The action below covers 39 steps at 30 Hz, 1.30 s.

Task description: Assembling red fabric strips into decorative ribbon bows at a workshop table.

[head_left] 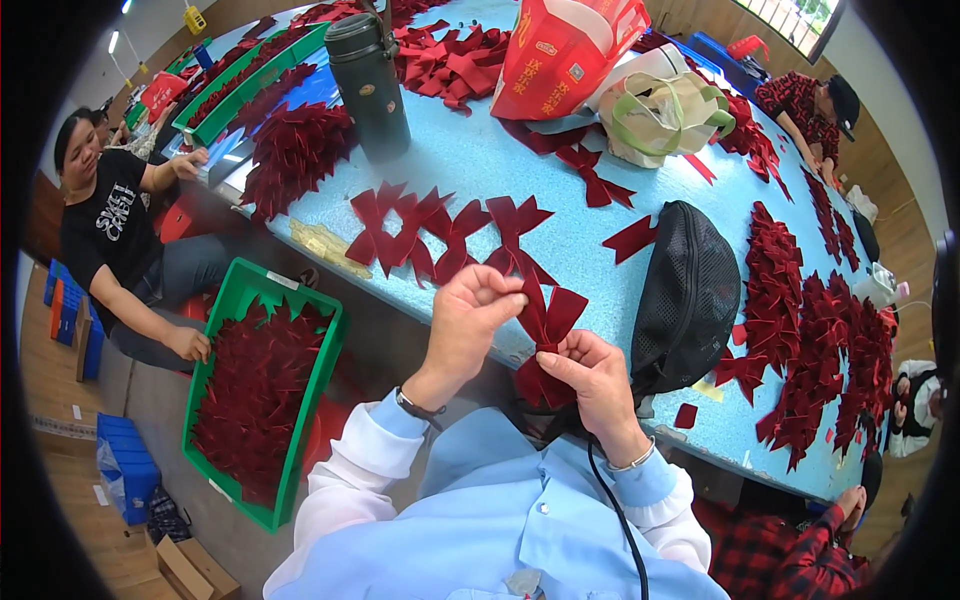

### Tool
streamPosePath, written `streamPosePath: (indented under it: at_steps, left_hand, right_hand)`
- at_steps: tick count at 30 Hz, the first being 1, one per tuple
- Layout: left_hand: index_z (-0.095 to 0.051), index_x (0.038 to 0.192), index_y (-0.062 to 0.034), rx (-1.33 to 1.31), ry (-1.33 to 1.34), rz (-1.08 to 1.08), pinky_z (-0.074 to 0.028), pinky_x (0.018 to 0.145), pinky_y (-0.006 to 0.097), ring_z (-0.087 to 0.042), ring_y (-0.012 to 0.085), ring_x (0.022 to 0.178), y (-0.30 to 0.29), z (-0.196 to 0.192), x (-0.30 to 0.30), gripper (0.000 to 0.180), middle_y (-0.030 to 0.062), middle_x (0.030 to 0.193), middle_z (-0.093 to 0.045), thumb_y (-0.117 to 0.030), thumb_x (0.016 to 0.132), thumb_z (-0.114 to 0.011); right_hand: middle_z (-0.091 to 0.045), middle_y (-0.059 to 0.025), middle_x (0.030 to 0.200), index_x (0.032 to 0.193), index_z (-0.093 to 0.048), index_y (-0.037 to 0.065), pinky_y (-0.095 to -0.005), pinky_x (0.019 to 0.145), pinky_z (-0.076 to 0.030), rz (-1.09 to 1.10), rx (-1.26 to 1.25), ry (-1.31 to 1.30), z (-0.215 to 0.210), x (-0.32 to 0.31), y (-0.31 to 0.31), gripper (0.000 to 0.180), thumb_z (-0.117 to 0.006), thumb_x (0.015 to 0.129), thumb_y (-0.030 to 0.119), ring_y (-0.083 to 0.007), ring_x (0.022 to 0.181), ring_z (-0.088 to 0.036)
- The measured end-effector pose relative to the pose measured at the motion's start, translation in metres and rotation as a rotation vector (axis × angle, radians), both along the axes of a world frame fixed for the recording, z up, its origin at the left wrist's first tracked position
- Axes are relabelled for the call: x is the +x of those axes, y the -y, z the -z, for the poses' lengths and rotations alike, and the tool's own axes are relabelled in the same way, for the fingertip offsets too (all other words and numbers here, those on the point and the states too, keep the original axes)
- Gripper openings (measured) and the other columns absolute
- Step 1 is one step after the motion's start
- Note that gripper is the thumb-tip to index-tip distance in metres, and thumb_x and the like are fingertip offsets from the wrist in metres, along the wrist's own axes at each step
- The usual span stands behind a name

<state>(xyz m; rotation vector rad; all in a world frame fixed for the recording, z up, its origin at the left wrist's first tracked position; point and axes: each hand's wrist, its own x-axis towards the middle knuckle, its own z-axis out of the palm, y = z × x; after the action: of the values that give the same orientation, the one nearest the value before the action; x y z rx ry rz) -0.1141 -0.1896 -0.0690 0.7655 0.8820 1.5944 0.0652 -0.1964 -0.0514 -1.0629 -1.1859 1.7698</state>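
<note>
A dark red velvet bow (552,318) is held in front of my chest, near the table's front edge. My right hand (594,378) pinches it at the middle, thumb on top. The fingertips of my left hand (468,318) are closed together at the bow's upper left part. Part of the bow hangs below my right thumb. Just beyond my hands, several similar bows (455,235) lie in an overlapping row on the light blue table (440,150). A black mesh case (690,290) stands to the right of my right hand.
A green crate (335,325) full of red bows stands at left, beside a seated person (120,240). On the table are a dark flask (368,85), a red paper bag (560,55), a beige bag (665,115) and bow heaps (815,330). Other people sit at right.
</note>
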Motion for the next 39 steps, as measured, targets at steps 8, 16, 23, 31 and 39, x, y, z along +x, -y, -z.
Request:
streamPosePath:
  at_steps: [8, 16, 23, 31, 39]
  left_hand:
    - [-0.056, 0.097, -0.0003, 0.073, 0.051, -0.074, -0.049, 0.081, 0.025, -0.062, 0.0136, 0.088, -0.005, -0.019, -0.013, 0.015, 0.0122, 0.099, -0.065, 0.002, 0.083, -0.062]
    - [-0.061, 0.101, 0.0014, -0.261, -0.074, 0.377, -0.049, 0.071, 0.023, -0.061, 0.0101, 0.076, 0.023, -0.011, 0.008, 0.02, 0.0075, 0.09, -0.065, -0.006, 0.083, -0.066]
    - [-0.065, 0.088, 0.001, -0.267, -0.268, 0.353, -0.046, 0.053, 0.018, -0.056, 0.0046, 0.056, 0.027, -0.018, 0.011, 0.012, 0.0007, 0.066, -0.062, -0.008, 0.081, -0.069]
    - [-0.063, 0.092, 0.0014, -0.353, -0.424, 0.167, -0.046, 0.055, 0.017, -0.056, 0.0036, 0.058, 0.044, -0.021, -0.015, 0.015, 0.001, 0.07, -0.063, -0.006, 0.081, -0.068]
    - [-0.06, 0.104, 0.0017, -0.173, -0.198, 0.21, -0.048, 0.076, 0.023, -0.06, 0.0098, 0.083, 0.035, -0.046, -0.001, 0.026, 0.0046, 0.089, -0.065, -0.007, 0.081, -0.068]
  right_hand:
    - [-0.061, -0.0007, 0.078, 0.085, -0.057, 0.002, -0.0192, 0.066, -0.045, 0.068, -0.051, -0.133, -0.006, 0.008, -0.008, 0.009, -0.066, 0.083, 0.003, -0.0052, 0.07, -0.056]
    - [-0.064, -0.0039, 0.085, 0.088, -0.058, 0.001, -0.0215, 0.072, -0.049, 0.123, -0.102, -0.206, -0.004, 0.009, -0.012, 0.007, -0.064, 0.085, 0.003, -0.0085, 0.076, -0.06]
    - [-0.064, -0.0038, 0.086, 0.089, -0.058, 0.001, -0.0207, 0.074, -0.048, 0.209, 0.078, -0.137, 0.007, 0.011, -0.014, 0.008, -0.064, 0.084, 0.001, -0.0084, 0.078, -0.06]
    - [-0.063, -0.0032, 0.085, 0.089, -0.058, 0.0, -0.0199, 0.074, -0.048, 0.316, 0.119, -0.192, -0.002, 0.016, -0.02, 0.008, -0.064, 0.083, 0.001, -0.0076, 0.078, -0.059]
    - [-0.061, -0.0017, 0.082, 0.087, -0.057, 0.0, -0.0182, 0.068, -0.045, 0.123, 0.029, -0.161, -0.015, -0.001, 0.007, 0.01, -0.066, 0.083, 0.002, -0.0059, 0.074, -0.057]
